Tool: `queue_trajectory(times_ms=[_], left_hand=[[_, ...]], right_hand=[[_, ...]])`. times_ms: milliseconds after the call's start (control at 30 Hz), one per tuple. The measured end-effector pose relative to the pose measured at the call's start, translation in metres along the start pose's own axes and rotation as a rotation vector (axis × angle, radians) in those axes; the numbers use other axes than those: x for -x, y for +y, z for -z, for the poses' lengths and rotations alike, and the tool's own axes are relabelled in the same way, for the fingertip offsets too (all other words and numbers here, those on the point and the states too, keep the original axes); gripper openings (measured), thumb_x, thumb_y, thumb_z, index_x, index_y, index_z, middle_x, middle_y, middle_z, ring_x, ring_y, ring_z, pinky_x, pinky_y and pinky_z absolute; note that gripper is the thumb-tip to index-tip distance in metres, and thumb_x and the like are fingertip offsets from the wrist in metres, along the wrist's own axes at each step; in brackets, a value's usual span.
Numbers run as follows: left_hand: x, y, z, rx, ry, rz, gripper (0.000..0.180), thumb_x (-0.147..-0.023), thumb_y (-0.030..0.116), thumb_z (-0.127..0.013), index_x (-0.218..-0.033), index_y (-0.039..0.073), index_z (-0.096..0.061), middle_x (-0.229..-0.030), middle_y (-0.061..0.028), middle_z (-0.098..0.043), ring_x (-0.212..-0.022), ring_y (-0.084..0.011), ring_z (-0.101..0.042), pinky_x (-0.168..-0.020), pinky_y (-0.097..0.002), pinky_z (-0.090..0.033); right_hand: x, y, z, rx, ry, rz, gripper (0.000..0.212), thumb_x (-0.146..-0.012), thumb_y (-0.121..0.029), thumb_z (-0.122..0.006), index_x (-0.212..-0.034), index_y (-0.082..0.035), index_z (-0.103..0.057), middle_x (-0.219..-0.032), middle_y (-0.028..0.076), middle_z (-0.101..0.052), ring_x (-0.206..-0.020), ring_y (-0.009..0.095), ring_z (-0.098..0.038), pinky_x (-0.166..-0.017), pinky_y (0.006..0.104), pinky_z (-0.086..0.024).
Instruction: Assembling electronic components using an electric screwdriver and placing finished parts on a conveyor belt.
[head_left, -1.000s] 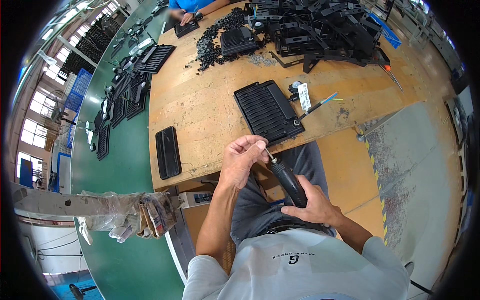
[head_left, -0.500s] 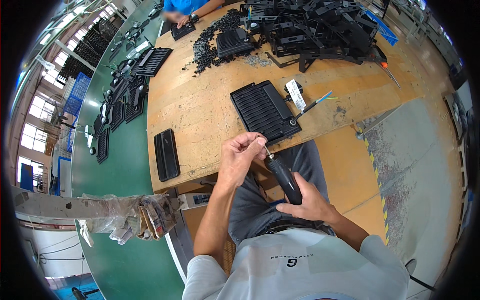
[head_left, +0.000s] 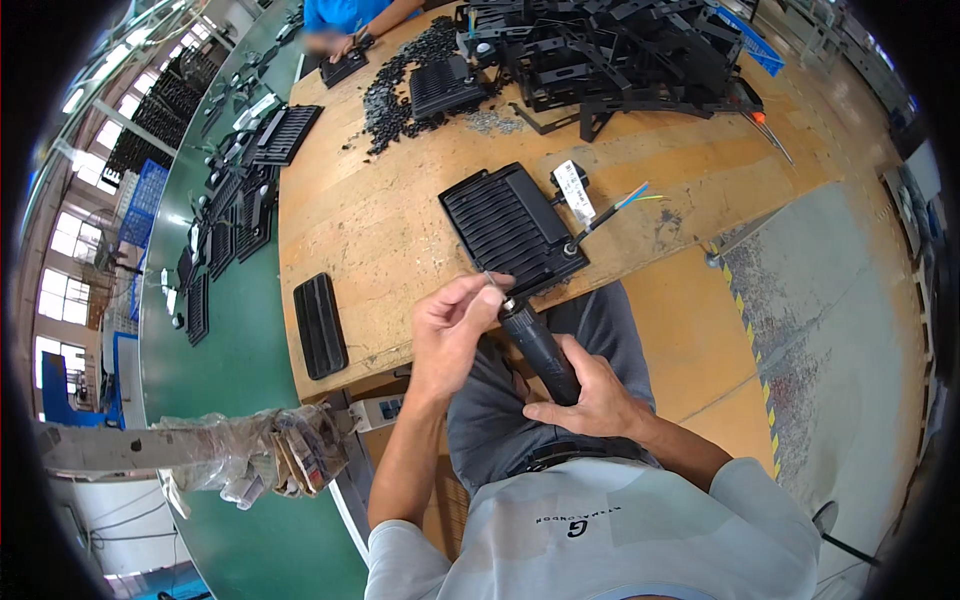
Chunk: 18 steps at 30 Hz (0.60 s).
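Note:
A black electric screwdriver is gripped in my right hand, its nose pointing up and to the left over my lap. My left hand pinches the thin metal bit at that nose between thumb and fingers; part of the bit is hidden by them. Just beyond, at the table's front edge, lies a black finned lamp housing. A short cable with bared coloured wires rises from its right side, next to a bracket with a white label.
A long black tray lies on the wooden table at left. Behind are heaped black brackets, loose small parts and another finned housing. An orange-handled screwdriver lies far right. A co-worker's hand works at the back.
Both hands and the electric screwdriver have shifted slightly left and away from me. More of the bit shows above my left fingers. The whole view has also shifted a little.

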<state>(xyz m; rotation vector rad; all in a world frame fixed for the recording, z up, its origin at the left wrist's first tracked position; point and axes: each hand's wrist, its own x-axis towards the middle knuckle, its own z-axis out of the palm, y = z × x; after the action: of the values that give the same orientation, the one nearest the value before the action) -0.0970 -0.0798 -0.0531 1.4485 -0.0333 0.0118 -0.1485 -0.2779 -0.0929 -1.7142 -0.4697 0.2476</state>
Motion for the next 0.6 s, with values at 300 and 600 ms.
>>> queue_trajectory(times_ms=[300,600], left_hand=[[-0.139,-0.007,0.071,-0.781,0.197,-0.427,0.014,-0.091,0.010,-0.071,-0.100,0.000,-0.074,-0.086,-0.0058,-0.072,-0.074,-0.0121,-0.063,-0.070,-0.0261,-0.050],[-0.228,-0.040,0.111,-1.150,0.335,-0.378,0.013,-0.086,0.014,-0.069,-0.095,0.007,-0.076,-0.094,-0.0149,-0.074,-0.085,-0.0315,-0.071,-0.081,-0.0397,-0.054]], right_hand=[[0.016,-0.008,0.016,-0.106,-0.062,-0.178,0.071,-0.082,-0.029,-0.085,-0.134,0.003,-0.046,-0.096,0.013,-0.067,-0.089,0.019,-0.067,-0.079,0.0346,-0.053],[0.033,-0.005,0.017,-0.158,0.086,-0.266,0.065,-0.076,-0.024,-0.089,-0.124,0.000,-0.051,-0.080,0.001,-0.061,-0.069,0.009,-0.057,-0.065,0.0277,-0.048]])
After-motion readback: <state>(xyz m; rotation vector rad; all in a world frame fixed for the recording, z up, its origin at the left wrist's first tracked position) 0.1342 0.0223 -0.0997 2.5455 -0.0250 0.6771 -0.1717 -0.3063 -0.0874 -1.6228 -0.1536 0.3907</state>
